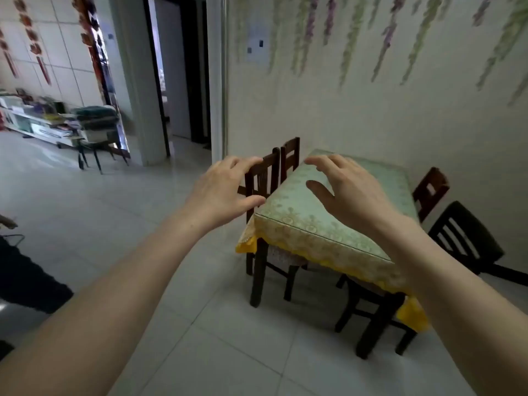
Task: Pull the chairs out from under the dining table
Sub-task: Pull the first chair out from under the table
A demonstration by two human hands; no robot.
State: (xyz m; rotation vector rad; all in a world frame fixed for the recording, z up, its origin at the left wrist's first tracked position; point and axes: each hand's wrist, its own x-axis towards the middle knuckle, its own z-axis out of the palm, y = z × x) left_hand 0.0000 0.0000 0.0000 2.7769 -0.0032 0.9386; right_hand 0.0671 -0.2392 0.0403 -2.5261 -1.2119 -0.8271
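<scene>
The dining table (pixel 328 221) is standing against a pale wall (pixel 371 110) that is carrying printed hanging vines in green and purple. A green patterned tablecloth (pixel 303 224) is covering the top, and its yellow fringe (pixel 246 244) is hanging over the near edge and corners. The floor (pixel 228 352) is showing large pale glossy tiles with thin joints.

Four chairs are standing around the table. Two dark wooden chairs are sitting side by side on the left side: the nearer left chair (pixel 261 178) is tucked in with its seat under the cloth, and the farther left chair (pixel 290 157) is standing just behind it. A reddish chair (pixel 430 190) is standing on the right side near the wall, and a black slatted chair (pixel 463 238) is standing nearer the camera on that side, turned at an angle. A further seat frame (pixel 368 304) is showing under the near end of the table.

The left hand (pixel 225 192) is reaching forward with fingers spread wide and is holding nothing; its fingertips are lying at the top rail of the nearer left chair, and contact cannot be confirmed. The right hand (pixel 345 190) is hovering over the tablecloth, also spread wide and holding nothing.

To the left, a doorway (pixel 177 75) is opening into a darker passage. Beyond it, a low white cabinet (pixel 37 124) with clutter is standing against a tiled wall (pixel 57 47), with a stool carrying stacked cushions (pixel 97 118) beside it.
</scene>
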